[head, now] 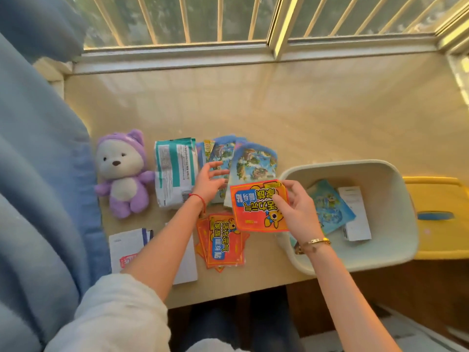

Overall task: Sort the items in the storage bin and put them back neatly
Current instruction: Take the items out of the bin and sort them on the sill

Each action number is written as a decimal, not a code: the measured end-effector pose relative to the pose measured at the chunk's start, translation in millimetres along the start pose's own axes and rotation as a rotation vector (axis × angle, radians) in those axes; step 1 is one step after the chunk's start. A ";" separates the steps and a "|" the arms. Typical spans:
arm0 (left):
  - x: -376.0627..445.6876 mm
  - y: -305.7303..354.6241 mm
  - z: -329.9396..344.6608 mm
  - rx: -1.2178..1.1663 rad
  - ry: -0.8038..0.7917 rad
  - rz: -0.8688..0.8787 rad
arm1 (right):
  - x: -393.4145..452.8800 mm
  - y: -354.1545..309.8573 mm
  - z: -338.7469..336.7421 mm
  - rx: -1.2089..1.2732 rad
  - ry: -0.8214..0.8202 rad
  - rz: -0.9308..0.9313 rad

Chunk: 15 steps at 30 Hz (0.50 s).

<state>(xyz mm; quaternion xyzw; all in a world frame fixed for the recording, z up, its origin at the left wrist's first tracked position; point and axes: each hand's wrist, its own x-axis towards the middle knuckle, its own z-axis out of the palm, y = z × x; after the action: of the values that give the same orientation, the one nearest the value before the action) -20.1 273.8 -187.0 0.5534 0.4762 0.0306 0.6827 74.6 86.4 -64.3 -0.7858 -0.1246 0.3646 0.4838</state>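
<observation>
Head view: the right hand pinches an orange packet just left of the white storage bin, above a stack of orange packets on the table. The left hand, fingers spread and relaxed, hovers over blue packets further left. A blue packet and white box lie inside the bin.

Beyond both hands, a wide bare stretch of counter runs to the window sill. Left of the left grip, a white-and-teal pack and a purple plush bear crowd the counter. Below the right grip lies a stack of orange packets. Right of it, the white bin stands open-topped, partly filled.
</observation>
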 end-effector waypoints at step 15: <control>-79.4 -35.1 -47.4 0.353 0.217 0.336 | 16.9 42.3 68.4 -0.408 -0.302 0.087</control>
<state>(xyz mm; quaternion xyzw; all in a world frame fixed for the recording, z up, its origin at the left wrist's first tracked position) -112.8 249.6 -162.5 0.7286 0.4460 0.1193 0.5059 32.4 120.3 -126.2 -0.8085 -0.2325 0.4655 0.2749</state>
